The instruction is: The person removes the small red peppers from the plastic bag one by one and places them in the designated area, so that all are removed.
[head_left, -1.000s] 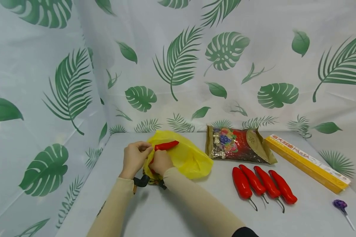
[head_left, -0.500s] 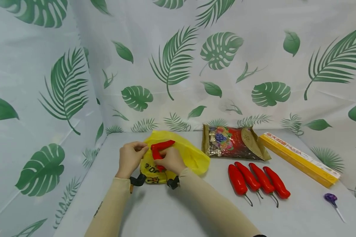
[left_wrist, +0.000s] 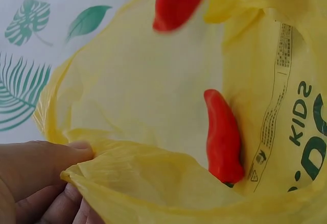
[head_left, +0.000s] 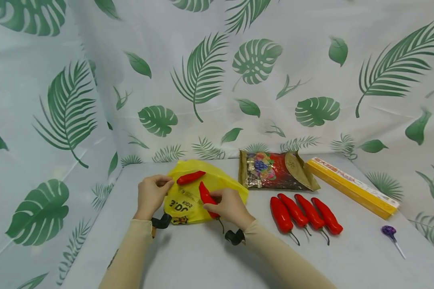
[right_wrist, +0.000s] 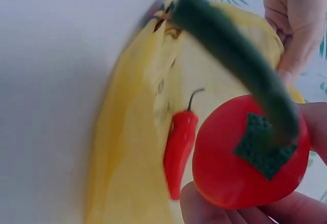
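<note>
My left hand [head_left: 151,196] pinches the rim of a yellow plastic bag [left_wrist: 127,168] between thumb and fingers, keeping its mouth spread. Inside the opening lies a red chili pepper [left_wrist: 223,137], also visible in the head view as the red pepper [head_left: 191,177] beyond the printed lettering. My right hand [head_left: 232,206] grips a second red chili pepper [head_left: 205,194] over the bag's right part, its tip up and its stem hanging toward me. In the right wrist view this held pepper [right_wrist: 219,157] shows its green stem end, close to the camera.
Several red chili peppers [head_left: 296,210] lie in a row on the white table, right of my right hand. Behind them are a dark red and gold packet [head_left: 269,170] and a long yellow box [head_left: 351,186]. A purple lollipop [head_left: 388,230] lies far right.
My right hand has drawn out of the bag's mouth, rightward and toward me, with a pepper. The other pepper stays in the bag. My left hand keeps its pinch; the head view has turned right.
</note>
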Motion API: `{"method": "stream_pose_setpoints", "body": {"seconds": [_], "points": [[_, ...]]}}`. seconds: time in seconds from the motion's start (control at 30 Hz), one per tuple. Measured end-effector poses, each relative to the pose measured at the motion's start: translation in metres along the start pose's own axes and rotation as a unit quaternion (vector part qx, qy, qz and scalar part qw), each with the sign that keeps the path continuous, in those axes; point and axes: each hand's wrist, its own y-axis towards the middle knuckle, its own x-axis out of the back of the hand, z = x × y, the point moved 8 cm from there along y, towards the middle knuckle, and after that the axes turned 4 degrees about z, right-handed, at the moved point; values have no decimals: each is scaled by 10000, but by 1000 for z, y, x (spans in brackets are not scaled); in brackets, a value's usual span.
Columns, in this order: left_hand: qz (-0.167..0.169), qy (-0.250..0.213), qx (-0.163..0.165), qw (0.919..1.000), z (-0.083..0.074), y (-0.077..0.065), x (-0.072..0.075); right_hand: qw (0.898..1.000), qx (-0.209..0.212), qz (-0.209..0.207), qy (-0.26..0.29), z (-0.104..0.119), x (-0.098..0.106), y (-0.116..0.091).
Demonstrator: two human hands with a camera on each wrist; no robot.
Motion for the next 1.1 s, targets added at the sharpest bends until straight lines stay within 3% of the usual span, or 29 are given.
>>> {"method": "stream_pose_setpoints", "body": {"seconds": [0.3, 0.53, 0.77, 1.1], "points": [[-73, -34, 57, 10000, 3, -1, -1, 9981, -312, -502, -150, -33, 43, -34], [-64, -49, 72, 9999, 3, -2, -4, 9945, -464, -678, -650, -65, 70, -62], [-96, -20, 24, 9999, -1, -3, -3, 9894, -842, -623, -1002, -92, 84, -83], [-89, -1, 36, 10000, -3, -5, -7, 9706, -961, -965, -1983, -105, 99, -93]]}}
